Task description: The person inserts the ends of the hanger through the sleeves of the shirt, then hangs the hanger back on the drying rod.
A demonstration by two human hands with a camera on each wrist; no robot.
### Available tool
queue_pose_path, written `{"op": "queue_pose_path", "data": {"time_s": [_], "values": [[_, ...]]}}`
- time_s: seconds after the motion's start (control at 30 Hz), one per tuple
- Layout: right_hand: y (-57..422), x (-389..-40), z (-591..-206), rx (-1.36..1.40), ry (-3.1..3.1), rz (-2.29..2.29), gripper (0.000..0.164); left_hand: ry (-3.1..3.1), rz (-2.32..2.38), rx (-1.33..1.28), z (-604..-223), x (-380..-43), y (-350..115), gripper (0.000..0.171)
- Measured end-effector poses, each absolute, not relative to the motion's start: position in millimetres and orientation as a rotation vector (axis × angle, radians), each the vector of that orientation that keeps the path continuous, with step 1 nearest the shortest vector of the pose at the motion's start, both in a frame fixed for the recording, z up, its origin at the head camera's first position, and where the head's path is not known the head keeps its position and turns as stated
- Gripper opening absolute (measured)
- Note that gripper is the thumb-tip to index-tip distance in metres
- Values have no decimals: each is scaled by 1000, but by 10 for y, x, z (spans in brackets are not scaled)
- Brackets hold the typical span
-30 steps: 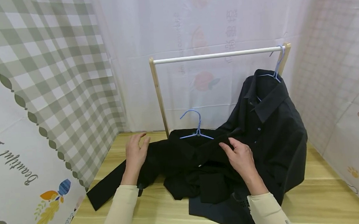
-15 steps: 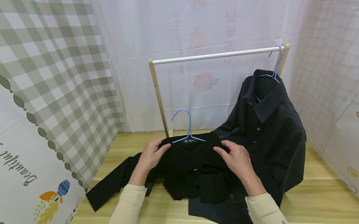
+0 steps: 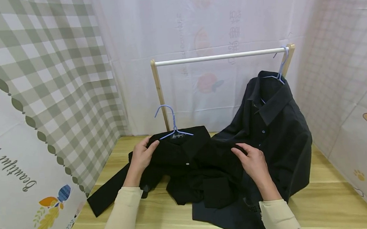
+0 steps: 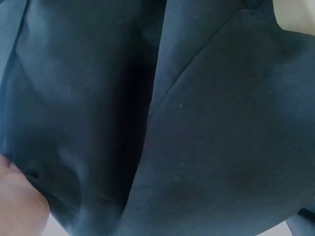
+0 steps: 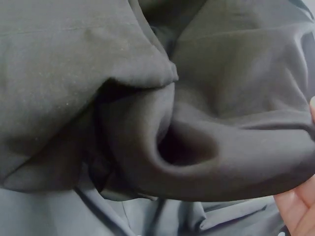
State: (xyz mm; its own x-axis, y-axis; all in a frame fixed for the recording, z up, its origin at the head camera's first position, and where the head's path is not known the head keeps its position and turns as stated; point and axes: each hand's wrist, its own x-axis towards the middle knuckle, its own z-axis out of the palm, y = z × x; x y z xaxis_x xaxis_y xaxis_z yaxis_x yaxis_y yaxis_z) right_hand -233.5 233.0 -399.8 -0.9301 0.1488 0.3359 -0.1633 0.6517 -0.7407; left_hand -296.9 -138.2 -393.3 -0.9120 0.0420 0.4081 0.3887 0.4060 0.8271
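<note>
A black shirt (image 3: 170, 154) lies bunched on the table, its collar spread toward the back and a pale button at the front. A blue hanger (image 3: 174, 122) sits in its neck, hook standing up above the collar. My left hand (image 3: 141, 156) pinches the shirt at its left shoulder, beside the hanger's arm. With thumb and fingers my right hand (image 3: 252, 161) pinches the opposite shoulder, lifting the cloth. In the right wrist view, fingers (image 5: 298, 209) hold the edge of the dark fabric (image 5: 236, 157). Dark cloth (image 4: 221, 132) fills most of the left wrist view.
Behind stands a rack with a white rail (image 3: 221, 57) and wooden posts. A second dark shirt (image 3: 277, 129) hangs at its right end on another blue hanger (image 3: 281, 68), its hem spreading over the table (image 3: 165, 225). A checked curtain (image 3: 61, 59) borders the left side.
My left hand goes to the shirt's left shoulder, in and then back out leftward. The hanger and collar shift left, and my right hand moves slightly right with the cloth.
</note>
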Motion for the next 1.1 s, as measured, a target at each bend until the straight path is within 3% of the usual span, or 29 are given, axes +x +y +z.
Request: {"op": "queue_pose_path", "data": {"time_s": [0.27,0.53,0.67,0.8,0.93,1.1], "values": [[2359,-2342,-4058,-182,-2337,1139,28,-2292,-1463,-313,-3888,-2968,-1407,24],[2330,-2312,-4031,-316,-2370,1156,32,-2263,-1443,-393,-3864,-2963,-1352,20],[2304,-2319,-3971,-176,-2393,1108,39,-2276,-1433,-484,-3877,-2967,-1345,16],[2213,-2359,-3928,135,-2370,1025,40,-2304,-1424,-562,-3895,-2967,-1312,15],[2109,-2388,-3950,347,-2388,979,29,-2314,-1430,-600,-3930,-2962,-1266,17],[2037,-2401,-4017,351,-2297,942,12,-2283,-1457,-584,-3971,-2951,-1221,13]]}}
